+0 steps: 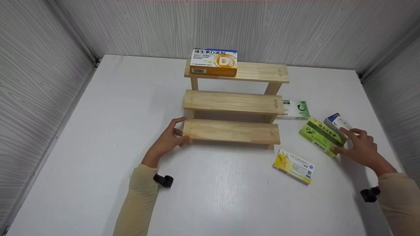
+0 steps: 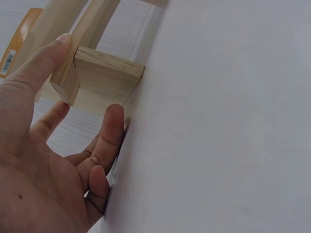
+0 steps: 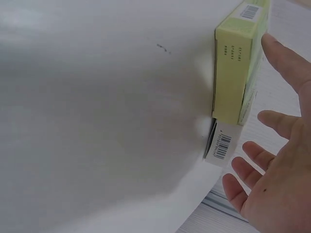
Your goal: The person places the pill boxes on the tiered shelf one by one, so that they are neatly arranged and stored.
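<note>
A three-step wooden stand [image 1: 229, 131] sits mid-table. At the left end of its lowest step, my left hand [image 1: 169, 139] pinches the board between thumb and index finger; the other fingers are loosely bent below, as the left wrist view shows. Over on the right, my right hand [image 1: 361, 147] hovers with spread fingers beside a green medicine box [image 1: 323, 137] and a small white-and-blue box [image 1: 338, 123]. In the right wrist view a gap shows between the fingers and the green box [image 3: 233, 73]. An orange-and-white vitamin D box [image 1: 213, 62] lies on the top step's left end.
A yellow-and-white box [image 1: 293, 165] lies in front of the green one. Partly hidden behind the stand's right side is a white-and-green box [image 1: 297, 109]. Grey wood-grain panels [image 1: 229, 29] wall the white table [image 1: 229, 196] at the back and sides.
</note>
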Motion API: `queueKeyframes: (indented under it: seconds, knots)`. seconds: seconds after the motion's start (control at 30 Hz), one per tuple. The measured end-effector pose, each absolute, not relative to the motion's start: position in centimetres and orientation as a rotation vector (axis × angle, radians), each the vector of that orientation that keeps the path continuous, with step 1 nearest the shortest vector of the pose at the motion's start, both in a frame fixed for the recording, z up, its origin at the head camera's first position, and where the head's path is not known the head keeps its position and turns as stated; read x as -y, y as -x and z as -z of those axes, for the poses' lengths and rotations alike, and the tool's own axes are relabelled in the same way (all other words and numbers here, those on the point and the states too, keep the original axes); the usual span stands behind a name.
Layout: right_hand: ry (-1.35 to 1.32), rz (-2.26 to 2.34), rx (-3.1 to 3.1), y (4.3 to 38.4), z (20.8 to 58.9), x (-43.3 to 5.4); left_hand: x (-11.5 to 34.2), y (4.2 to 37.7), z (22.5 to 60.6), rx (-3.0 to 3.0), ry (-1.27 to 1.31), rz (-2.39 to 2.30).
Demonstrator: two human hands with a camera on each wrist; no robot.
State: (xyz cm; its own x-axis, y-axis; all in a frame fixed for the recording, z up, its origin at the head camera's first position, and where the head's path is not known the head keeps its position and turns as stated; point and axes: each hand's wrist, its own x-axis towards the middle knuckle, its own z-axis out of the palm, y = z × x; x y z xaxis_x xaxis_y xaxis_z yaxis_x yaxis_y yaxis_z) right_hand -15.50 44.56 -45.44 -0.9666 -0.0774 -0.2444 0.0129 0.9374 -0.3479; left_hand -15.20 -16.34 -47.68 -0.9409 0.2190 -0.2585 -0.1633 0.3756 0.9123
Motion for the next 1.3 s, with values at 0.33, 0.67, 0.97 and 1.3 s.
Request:
queueKeyframes:
  seconds: [0.33,0.67,0.97,1.3]
  knots:
    - [0.087,0.501,-2.812,15.2,45.7,-44.4,16.4,15.3,47.7,-2.305,-0.048,-1.59]
    - [0.098,0.498,-2.811,15.0,45.8,-43.8,16.4,15.3,47.7,-2.3,-0.047,-1.599]
    - [0.112,0.46,-2.805,14.6,45.9,-43.2,16.5,15.4,47.9,-2.324,-0.054,-1.581]
    - [0.148,0.494,-2.77,14.7,45.5,-42.8,16.3,15.3,47.8,-2.312,-0.026,-1.578]
